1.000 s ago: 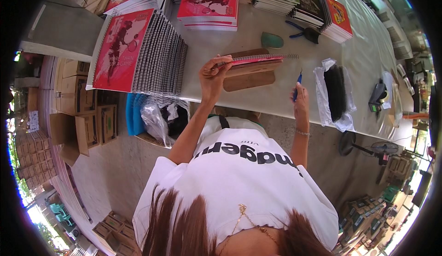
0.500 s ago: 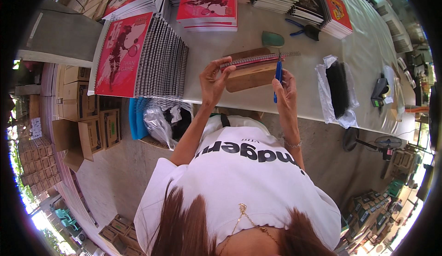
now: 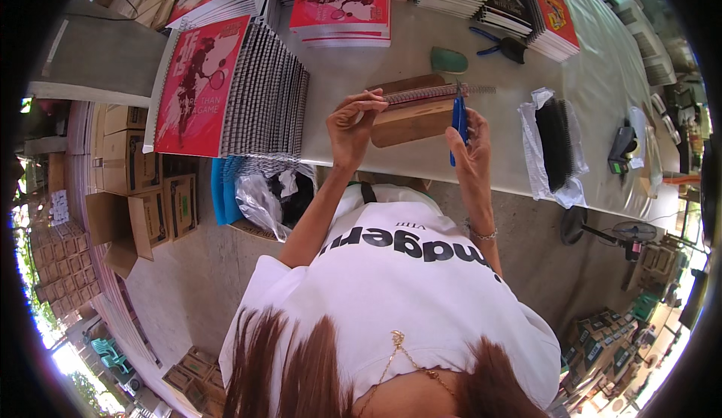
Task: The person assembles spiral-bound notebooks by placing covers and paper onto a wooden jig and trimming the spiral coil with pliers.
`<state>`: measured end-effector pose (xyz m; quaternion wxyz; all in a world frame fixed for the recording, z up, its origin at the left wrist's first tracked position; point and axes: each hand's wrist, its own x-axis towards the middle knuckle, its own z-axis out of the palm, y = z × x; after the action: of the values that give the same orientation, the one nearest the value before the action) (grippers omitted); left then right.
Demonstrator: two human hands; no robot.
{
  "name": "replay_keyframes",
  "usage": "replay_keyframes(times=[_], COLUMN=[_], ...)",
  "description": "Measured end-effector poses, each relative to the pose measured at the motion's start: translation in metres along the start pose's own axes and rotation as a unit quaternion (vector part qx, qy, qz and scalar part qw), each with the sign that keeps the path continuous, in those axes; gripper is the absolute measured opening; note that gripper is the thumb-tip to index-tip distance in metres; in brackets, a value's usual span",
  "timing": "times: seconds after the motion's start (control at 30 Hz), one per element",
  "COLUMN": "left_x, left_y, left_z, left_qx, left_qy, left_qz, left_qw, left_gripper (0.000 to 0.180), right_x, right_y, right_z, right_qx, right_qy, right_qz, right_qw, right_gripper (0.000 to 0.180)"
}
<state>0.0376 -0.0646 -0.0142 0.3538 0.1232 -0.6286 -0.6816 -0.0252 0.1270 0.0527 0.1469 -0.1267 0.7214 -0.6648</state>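
Observation:
A spiral-bound notebook with a pinkish-red cover lies edge-on across a wooden board, its bound edge toward me. Past its right end sticks a loose length of wire coil. My left hand is pinched at the notebook's left end, with the fingertips partly hiding it. In my right hand is a pair of blue-handled pliers, fingers wrapped round the handles. The jaws point away from me and meet the coil near the notebook's right end; whether they grip it is too small to tell.
A tall stack of spiral notebooks stands at the left. More book stacks line the back. Beyond the board lie a green piece and another blue-handled tool. Black coils in plastic rest at the right.
The fingers of my left hand have shifted and folded in at the notebook's left end. My right hand keeps the pliers at the coil, with the handles slightly turned.

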Motion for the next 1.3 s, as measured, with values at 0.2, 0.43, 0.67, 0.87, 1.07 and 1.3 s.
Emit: replay_keyframes(times=[0.2,0.43,0.67,0.87,1.07,1.3], left_x=[-0.001,0.004,0.005,0.004,0.003,0.004], left_y=[0.009,0.015,0.010,-0.001,0.008,0.007], left_z=[0.004,-0.004,-0.001,-0.001,0.001,-0.001], left_qx=[-0.017,0.156,0.107,-0.038,0.075,0.089], left_qy=[0.018,-0.019,-0.020,-0.024,-0.002,-0.006], left_qz=[-0.057,0.034,-0.004,-0.026,-0.047,-0.016], left_qw=[0.998,0.987,0.994,0.999,0.996,0.996], left_gripper=[0.020,0.024,0.017,0.019,0.014,0.022], right_x=[0.002,-0.002,-0.006,-0.008,-0.010,-0.010], right_y=[0.008,0.011,0.008,0.009,0.007,0.016], right_z=[0.001,0.004,0.009,0.010,0.007,0.010], right_qx=[-0.020,-0.039,-0.072,-0.070,-0.101,-0.095], right_qy=[-0.003,-0.010,-0.010,-0.008,-0.009,-0.020], right_qz=[-0.009,-0.019,-0.038,-0.038,-0.048,-0.062], right_qw=[1.000,0.999,0.997,0.997,0.994,0.993], right_gripper=[0.053,0.052,0.051,0.053,0.053,0.053])
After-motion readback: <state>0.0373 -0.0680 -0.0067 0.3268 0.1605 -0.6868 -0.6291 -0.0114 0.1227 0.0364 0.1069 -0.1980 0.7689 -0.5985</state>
